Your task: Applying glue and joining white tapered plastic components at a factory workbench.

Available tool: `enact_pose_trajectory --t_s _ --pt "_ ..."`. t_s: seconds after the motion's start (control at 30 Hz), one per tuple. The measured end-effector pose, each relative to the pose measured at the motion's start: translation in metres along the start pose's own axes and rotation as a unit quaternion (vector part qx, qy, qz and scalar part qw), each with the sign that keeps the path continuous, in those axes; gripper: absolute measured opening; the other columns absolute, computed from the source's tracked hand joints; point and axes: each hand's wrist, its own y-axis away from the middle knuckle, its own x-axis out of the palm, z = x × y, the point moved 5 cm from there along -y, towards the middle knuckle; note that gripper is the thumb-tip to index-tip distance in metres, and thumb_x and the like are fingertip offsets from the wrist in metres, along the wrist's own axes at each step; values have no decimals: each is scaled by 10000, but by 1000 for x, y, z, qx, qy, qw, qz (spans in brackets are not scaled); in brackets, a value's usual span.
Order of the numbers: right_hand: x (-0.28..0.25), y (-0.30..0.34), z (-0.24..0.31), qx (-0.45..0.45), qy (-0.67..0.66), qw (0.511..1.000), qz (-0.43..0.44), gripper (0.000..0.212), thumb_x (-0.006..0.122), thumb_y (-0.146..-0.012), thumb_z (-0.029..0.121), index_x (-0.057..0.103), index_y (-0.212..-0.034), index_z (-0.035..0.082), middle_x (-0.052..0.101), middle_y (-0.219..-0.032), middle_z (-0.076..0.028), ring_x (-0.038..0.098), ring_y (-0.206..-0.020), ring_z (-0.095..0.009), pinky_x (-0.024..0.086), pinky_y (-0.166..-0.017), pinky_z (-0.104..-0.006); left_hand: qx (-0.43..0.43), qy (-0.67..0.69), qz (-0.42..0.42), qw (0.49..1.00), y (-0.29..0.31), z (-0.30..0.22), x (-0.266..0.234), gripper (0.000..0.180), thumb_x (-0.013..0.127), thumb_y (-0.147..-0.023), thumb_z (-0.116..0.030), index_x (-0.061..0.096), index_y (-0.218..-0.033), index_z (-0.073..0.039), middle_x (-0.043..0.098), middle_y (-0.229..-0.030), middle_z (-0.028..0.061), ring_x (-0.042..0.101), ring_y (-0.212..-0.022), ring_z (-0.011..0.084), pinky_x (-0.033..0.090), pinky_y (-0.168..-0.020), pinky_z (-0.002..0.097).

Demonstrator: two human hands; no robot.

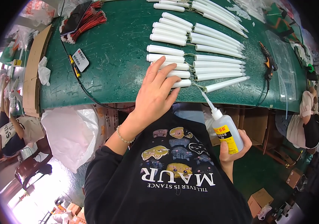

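Note:
White tapered candle-shaped tubes lie in groups on the green table, joined by thin wires to shorter white cylinders. My left hand rests palm down over the nearest short cylinders, its fingers spread across them. In my right hand is a clear squeeze bottle with a yellow label, tilted so its long thin nozzle points up and left. The nozzle tip is close to the wired end of the nearest tapered tube; whether it touches cannot be made out.
At the right lies a hot glue gun with its cord. Red wire bundles, a dark phone-like slab and a small white remote sit left. A black cable crosses the table. Other people sit at both sides.

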Motion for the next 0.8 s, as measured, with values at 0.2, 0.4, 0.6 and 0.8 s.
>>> enact_pose_trajectory --t_s 0.2,0.4,0.6,0.8 --pt "-1 -7 11 -55 32 998 25 626 726 -818 243 436 -1292 -43 520 -1046 -176 527 -880 -229 449 -796 -350 -6 6 -3 1000 1 1 1 248 750 -836 -93 642 -1056 -56 589 -1329 127 421 -1416 404 378 -1147 576" --pt "1 -14 19 -97 48 993 52 609 723 -791 180 440 -1279 -49 520 -985 -175 509 -811 -235 432 -730 -355 1 -12 5 1000 2 1 3 235 729 -868 -109 640 -1079 -60 585 -1356 127 456 -1408 364 369 -1156 562" --pt "2 -17 23 -108 63 991 54 600 725 -781 158 452 -1274 -50 525 -979 -172 512 -809 -239 436 -727 -364 1 -10 2 1000 3 1 3 244 716 -880 -101 638 -1105 -53 588 -1366 115 487 -1387 334 373 -1153 548" --pt "3 -18 24 -113 61 990 59 598 730 -781 146 454 -1275 -49 531 -988 -175 514 -817 -241 440 -737 -365 -1 -8 4 1000 4 2 4 257 715 -880 -103 640 -1120 -51 592 -1363 114 524 -1350 326 383 -1148 540"
